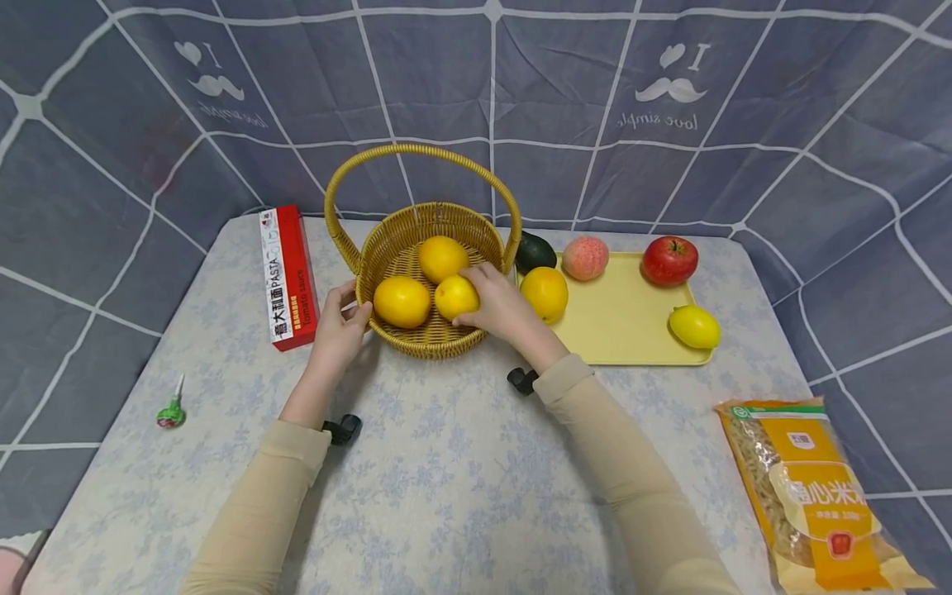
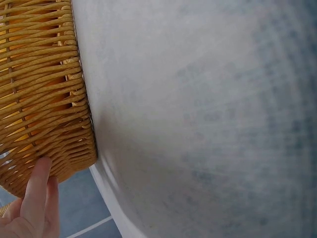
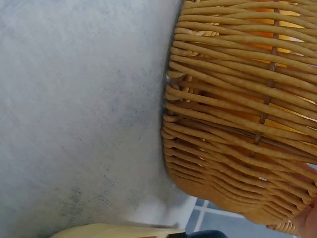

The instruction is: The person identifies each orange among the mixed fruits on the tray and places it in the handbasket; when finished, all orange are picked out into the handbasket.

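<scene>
A round wicker basket (image 1: 435,349) with a tall arched handle stands on the table. In it lie an oval orange-yellow fruit (image 1: 402,302), a rounder orange fruit (image 1: 443,259) behind it, and a small yellow fruit (image 1: 456,298) at the right. My right hand (image 1: 497,307) reaches over the basket's right rim and holds the small yellow fruit between thumb and fingers. At the basket's left side, my left hand (image 1: 342,325) holds the rim; its fingers (image 2: 37,191) lie against the woven outer wall in the left wrist view.
A pale yellow tray (image 1: 617,335) at right bears an orange (image 1: 545,294), a peach (image 1: 586,258), a red apple (image 1: 669,261), a lemon (image 1: 695,327) and a dark green avocado (image 1: 534,253). Around are a red pasta box (image 1: 290,277), a lollipop (image 1: 172,411) and a noodle bag (image 1: 818,496).
</scene>
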### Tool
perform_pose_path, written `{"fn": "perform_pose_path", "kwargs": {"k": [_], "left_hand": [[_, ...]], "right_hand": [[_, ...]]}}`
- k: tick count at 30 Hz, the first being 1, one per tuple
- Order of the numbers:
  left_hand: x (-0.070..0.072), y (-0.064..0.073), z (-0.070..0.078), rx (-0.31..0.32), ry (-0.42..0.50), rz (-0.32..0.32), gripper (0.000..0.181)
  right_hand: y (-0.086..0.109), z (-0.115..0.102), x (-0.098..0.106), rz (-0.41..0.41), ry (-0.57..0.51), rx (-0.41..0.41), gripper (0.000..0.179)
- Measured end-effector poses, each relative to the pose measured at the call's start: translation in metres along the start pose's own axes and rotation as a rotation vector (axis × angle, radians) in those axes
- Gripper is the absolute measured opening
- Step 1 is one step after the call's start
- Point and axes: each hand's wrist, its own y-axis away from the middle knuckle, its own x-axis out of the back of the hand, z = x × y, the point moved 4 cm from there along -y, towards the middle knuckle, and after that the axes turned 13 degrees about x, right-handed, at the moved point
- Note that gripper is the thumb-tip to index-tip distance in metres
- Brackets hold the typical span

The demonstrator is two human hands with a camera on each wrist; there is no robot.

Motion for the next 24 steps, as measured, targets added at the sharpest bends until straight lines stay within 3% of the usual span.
{"fn": "perform_pose_path", "kwargs": {"k": [7, 14, 24], "left_hand": [[-0.001, -0.001, -0.001, 0.007, 0.003, 0.002, 0.057], [0.000, 0.000, 0.000, 0.005, 0.006, -0.001, 0.058], [0.000, -0.001, -0.002, 0.004, 0.001, -0.005, 0.057]], "right_hand": [[0.014, -0.002, 0.011, 0.107, -0.148, 0.045, 0.063], [0.037, 0.002, 0.033, 0.197, -0.284, 0.019, 0.051], [0.066, 0.037, 0.052, 0.357, -0.476, -0.064, 0.044]]}}
